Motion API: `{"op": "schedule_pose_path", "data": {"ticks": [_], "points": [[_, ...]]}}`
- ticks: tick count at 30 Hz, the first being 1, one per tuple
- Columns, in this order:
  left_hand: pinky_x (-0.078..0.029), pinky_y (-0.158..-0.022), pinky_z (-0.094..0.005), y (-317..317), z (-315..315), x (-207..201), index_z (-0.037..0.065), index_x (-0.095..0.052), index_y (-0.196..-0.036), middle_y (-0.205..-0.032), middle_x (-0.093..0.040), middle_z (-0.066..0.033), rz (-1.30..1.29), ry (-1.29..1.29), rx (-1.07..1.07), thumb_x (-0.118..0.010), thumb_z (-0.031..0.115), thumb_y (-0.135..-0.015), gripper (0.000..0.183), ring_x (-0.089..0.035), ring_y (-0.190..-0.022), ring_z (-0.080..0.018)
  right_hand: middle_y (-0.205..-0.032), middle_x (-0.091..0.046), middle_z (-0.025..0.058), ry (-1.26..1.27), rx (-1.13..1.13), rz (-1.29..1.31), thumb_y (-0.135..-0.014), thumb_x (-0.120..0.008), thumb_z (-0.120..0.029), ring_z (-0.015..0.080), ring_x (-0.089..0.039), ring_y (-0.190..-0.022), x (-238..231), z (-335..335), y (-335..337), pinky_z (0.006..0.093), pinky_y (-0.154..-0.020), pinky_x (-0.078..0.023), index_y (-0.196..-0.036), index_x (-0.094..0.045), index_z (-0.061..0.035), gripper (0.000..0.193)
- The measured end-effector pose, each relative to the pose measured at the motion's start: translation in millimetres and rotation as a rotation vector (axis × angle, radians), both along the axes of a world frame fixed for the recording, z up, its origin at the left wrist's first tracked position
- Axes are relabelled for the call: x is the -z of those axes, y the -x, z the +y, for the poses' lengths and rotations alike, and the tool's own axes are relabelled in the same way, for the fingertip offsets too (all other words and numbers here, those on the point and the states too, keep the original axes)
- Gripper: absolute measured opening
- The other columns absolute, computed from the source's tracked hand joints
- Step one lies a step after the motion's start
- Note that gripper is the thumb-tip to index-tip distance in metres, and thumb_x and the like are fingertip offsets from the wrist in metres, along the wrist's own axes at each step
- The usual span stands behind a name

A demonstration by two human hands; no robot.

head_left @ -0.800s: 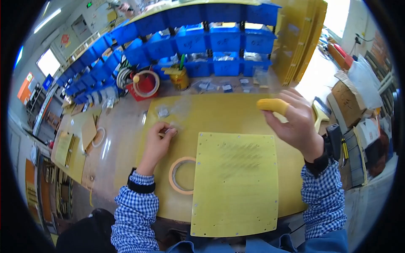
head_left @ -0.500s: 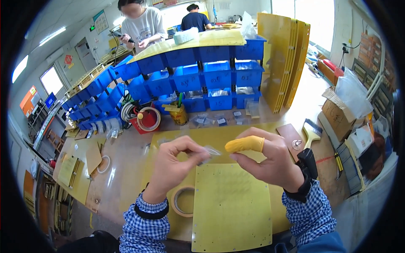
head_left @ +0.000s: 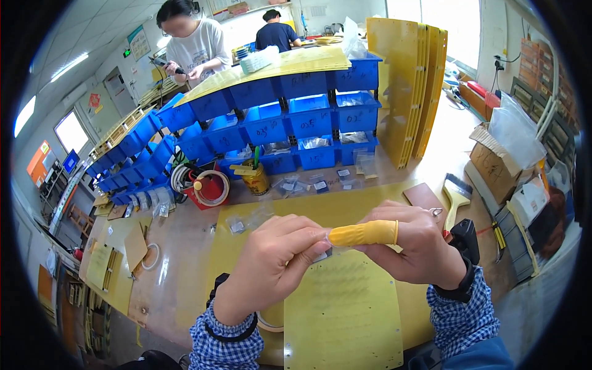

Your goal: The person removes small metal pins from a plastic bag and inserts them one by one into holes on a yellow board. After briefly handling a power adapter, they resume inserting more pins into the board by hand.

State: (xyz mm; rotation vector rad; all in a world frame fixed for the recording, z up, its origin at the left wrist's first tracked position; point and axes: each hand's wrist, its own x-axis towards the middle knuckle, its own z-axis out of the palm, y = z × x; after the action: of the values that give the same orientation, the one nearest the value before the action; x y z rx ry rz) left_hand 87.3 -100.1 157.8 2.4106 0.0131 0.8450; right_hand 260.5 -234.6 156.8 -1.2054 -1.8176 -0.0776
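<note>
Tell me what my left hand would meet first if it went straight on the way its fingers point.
Your left hand would likely meet your right hand first, at its yellow finger cover; the two look close or touching, though depth is unclear.

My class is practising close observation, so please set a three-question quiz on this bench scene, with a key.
1. Which hand wears the yellow finger cover?
2. True or false: the brush lies to the right of the holed panel.
3. What colour are the stacked bins? A) red B) blue C) white

Key:
1. The right hand.
2. True.
3. B.
</note>
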Motion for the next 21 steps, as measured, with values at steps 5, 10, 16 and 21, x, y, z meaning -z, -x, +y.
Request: {"op": "schedule_pose_path", "data": {"ticks": [5,10,16,21], "points": [[-0.047,-0.063,-0.0294,-0.4,-11.0,-2.4,0.003,-0.067,-0.106,-0.080,-0.060,-0.0087,0.083,0.125,-0.005,-0.069,0.008,-0.081,0.025,-0.059,-0.072,-0.0211,-0.073,-0.064,0.0119,0.024,-0.070,0.165,-0.077,-0.063,0.004,0.0276,-0.063,-0.065,5.6,0.9,3.8,0.0342,-0.056,-0.048,-0.100,-0.066,-0.0009,0.024],[-0.051,-0.066,-0.0275,-1.4,-10.5,-4.3,0.004,-0.057,-0.125,-0.099,-0.057,-0.0082,0.050,0.127,0.132,-0.078,0.005,-0.074,0.056,-0.060,-0.074,-0.0142,-0.072,-0.063,0.0125,0.126,-0.049,0.177,-0.077,-0.065,0.003,0.0266,-0.063,-0.064,-1.8,-9.9,3.7,0.0325,-0.055,-0.049,-0.102,-0.067,-0.0026,0.026],[-0.051,-0.064,-0.0193,4.0,-8.5,-7.1,0.003,-0.034,-0.138,-0.098,-0.059,-0.0067,0.232,0.734,0.137,-0.069,0.000,-0.081,0.066,-0.062,-0.082,-0.0087,-0.071,-0.061,0.0120,0.040,-0.044,0.180,-0.076,-0.065,0.001,0.0286,-0.061,-0.063,3.4,-4.4,-0.2,0.0349,-0.054,-0.048,-0.100,-0.067,-0.0021,0.024],[-0.050,-0.064,-0.0192,0.8,-14.3,-6.2,0.003,-0.035,-0.135,-0.095,-0.061,-0.0069,0.212,0.724,0.112,-0.066,-0.002,-0.083,0.061,-0.062,-0.081,-0.0094,-0.076,-0.062,0.0134,0.067,-0.103,0.108,-0.076,-0.063,0.003,0.0309,-0.061,-0.068,6.6,-4.0,-2.5,0.0373,-0.057,-0.048,-0.095,-0.066,-0.0008,0.019]]}}
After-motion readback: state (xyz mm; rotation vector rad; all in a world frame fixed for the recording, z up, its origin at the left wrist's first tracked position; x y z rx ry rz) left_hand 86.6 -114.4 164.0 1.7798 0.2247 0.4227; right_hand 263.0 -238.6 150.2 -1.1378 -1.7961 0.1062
